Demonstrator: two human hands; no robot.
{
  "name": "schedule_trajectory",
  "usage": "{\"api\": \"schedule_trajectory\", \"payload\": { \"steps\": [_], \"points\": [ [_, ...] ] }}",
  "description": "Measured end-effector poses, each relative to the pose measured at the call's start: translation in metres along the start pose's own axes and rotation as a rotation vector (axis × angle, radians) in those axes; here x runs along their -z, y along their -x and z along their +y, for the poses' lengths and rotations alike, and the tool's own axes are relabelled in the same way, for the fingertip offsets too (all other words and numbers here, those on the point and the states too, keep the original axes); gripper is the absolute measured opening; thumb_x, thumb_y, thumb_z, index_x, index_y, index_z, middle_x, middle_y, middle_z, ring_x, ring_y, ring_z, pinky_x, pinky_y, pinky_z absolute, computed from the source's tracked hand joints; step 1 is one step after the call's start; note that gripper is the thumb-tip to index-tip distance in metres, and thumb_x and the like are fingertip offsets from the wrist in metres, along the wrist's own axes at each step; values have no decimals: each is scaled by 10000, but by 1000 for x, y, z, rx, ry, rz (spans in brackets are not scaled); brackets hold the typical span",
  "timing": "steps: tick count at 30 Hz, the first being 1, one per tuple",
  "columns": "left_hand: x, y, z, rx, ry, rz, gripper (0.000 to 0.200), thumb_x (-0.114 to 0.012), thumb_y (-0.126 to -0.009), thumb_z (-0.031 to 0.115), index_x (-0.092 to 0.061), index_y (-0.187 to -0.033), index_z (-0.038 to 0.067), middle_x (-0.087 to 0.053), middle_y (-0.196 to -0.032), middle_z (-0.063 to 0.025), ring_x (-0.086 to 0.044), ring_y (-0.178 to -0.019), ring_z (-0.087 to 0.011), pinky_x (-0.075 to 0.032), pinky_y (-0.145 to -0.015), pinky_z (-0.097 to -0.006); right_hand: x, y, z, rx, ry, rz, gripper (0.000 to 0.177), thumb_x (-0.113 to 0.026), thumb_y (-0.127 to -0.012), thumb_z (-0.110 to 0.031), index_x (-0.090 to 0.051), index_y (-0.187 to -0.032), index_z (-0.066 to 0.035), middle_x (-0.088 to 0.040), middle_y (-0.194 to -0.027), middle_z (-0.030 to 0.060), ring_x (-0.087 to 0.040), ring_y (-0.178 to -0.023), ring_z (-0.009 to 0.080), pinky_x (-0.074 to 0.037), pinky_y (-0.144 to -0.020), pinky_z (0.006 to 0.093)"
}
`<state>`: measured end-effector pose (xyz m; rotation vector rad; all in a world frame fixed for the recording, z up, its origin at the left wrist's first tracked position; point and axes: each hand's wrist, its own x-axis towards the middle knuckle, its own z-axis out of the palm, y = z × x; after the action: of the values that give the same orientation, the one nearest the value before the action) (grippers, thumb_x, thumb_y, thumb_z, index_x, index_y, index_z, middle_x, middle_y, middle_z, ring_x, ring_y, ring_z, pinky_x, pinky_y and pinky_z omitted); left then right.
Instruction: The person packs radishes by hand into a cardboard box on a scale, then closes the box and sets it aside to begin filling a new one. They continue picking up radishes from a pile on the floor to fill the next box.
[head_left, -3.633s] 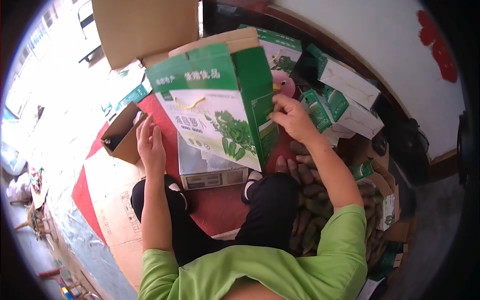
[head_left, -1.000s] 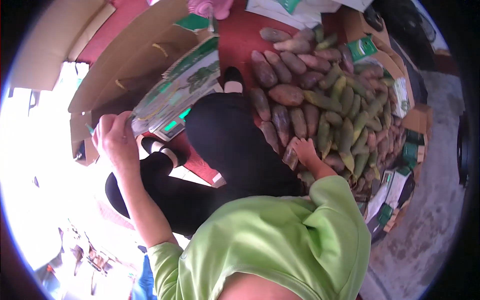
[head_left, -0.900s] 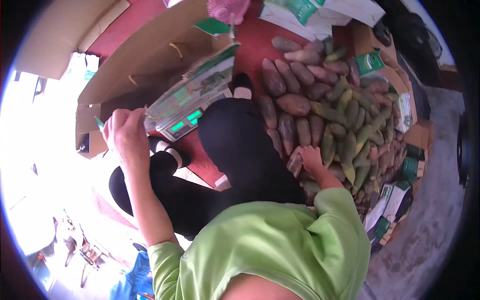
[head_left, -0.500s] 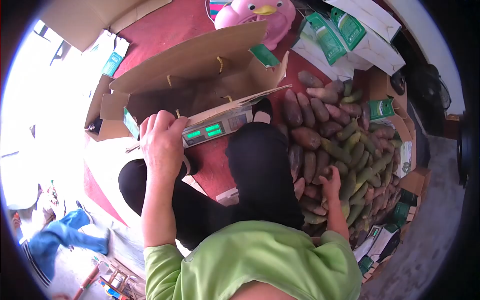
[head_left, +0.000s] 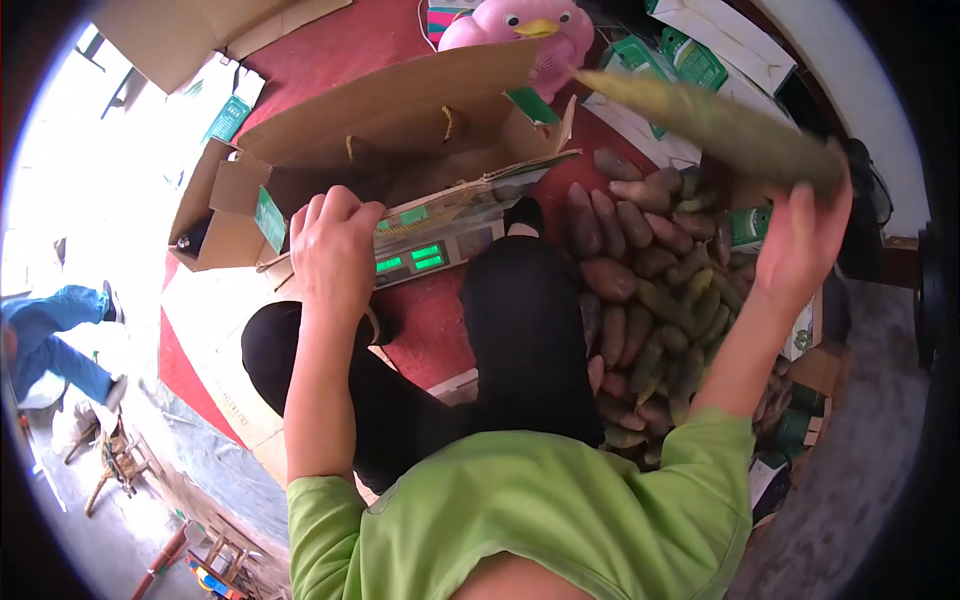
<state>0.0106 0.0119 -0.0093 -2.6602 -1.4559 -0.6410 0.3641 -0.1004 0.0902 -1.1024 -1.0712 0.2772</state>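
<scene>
My right hand point(head_left: 803, 235) is raised at the right, its fingers wrapped round the thick end of a long green radish point(head_left: 715, 120). The radish's paler, pointed tip is directed to the upper left, and it is slightly blurred. My left hand point(head_left: 335, 245) grips the near edge of an open cardboard box point(head_left: 390, 110), fingers curled over its flap. Twisted rope handles show on the box's inner wall. Beneath the box stands a weighing scale point(head_left: 440, 255) with lit green digits, partly covered by the flap. A heap of green and reddish-purple radishes point(head_left: 640, 285) lies right of my knee.
A pink duck-faced plastic item point(head_left: 520, 30) stands on the red floor covering point(head_left: 320, 75) beyond the box. White and green cartons point(head_left: 740, 50) lie at the upper right. Another person's blue-trousered legs point(head_left: 60, 340) are at the far left, near a small wooden stool point(head_left: 115, 455).
My right hand has lifted the green radish from the heap, up and to the right. My left hand has stayed on the box, whose near flap has tilted up. The other person's legs moved up-left.
</scene>
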Motion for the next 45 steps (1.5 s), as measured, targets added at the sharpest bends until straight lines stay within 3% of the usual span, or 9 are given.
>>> {"api": "schedule_trajectory", "payload": {
  "steps": [4,6,10,15,22,28,32,37,45],
  "points": [
    [-1,-1,0,3,-12,7,135,-577,-703,79,-672,-787,126,-498,-764,-29,-538,-791,-220,-431,-777,-367,-66,-33,24,-46,-57,-225,480,-589,-849,-34,-409,-1290,23,-546,-1165,109,-541,-1058,194,-427,-929,342],
    [-3,-1,-2,-4,-17,32,135,-570,-711,82,-672,-785,132,-499,-764,-27,-539,-800,-221,-427,-759,-368,-116,-29,34,-28,54,-371,394,-684,-775,-18,-528,-1137,-37,-589,-978,42,-571,-865,109,-475,-737,240],
    [-5,-2,-6,-24,-48,21,142,-565,-727,98,-676,-800,149,-515,-780,-28,-542,-826,-224,-428,-755,-365,-179,-9,96,124,259,-639,473,-750,-660,-145,-500,-1040,-15,-579,-926,140,-578,-875,252,-466,-765,360],
    [-4,-4,-5,9,-60,-39,141,-591,-771,101,-685,-864,151,-537,-818,-22,-554,-874,-218,-433,-794,-371,-199,6,124,-103,437,-841,368,-696,-639,-86,-544,-967,-16,-598,-866,193,-593,-837,339,-474,-748,384],
    [-4,-5,-1,66,-73,-94,138,-626,-784,91,-672,-907,135,-549,-856,-29,-564,-876,-233,-442,-764,-371,-98,7,97,-99,102,-637,208,-615,-793,-62,-594,-975,36,-630,-884,100,-606,-825,172,-481,-740,293],
    [-7,-5,-4,2,-92,-96,143,-629,-778,86,-667,-913,111,-564,-868,-44,-574,-853,-255,-452,-737,-383,22,96,114,-555,259,-230,182,-596,-848,-81,-612,-1022,-30,-626,-906,-5,-560,-834,68,-449,-724,214],
    [-8,-6,-5,-6,-70,-92,142,-632,-784,97,-659,-924,103,-563,-868,-48,-580,-826,-255,-455,-719,-388,60,185,134,-1014,213,-48,191,-624,-794,-52,-610,-972,15,-648,-913,61,-597,-894,135,-478,-763,279],
    [-13,-5,-10,-14,-63,-77,128,-629,-801,113,-656,-925,107,-561,-866,-49,-583,-813,-256,-456,-704,-390,85,278,164,-996,761,-326,229,-631,-773,-118,-619,-995,-63,-626,-976,120,-602,-944,278,-476,-814,370],
    [-14,-4,-11,-25,-31,-50,118,-616,-813,109,-656,-924,100,-556,-849,-62,-581,-794,-264,-451,-694,-393,138,271,156,-723,1424,-435,269,-645,-752,-141,-603,-1018,-125,-570,-1017,81,-507,-1064,287,-446,-831,464]
  ]
}}
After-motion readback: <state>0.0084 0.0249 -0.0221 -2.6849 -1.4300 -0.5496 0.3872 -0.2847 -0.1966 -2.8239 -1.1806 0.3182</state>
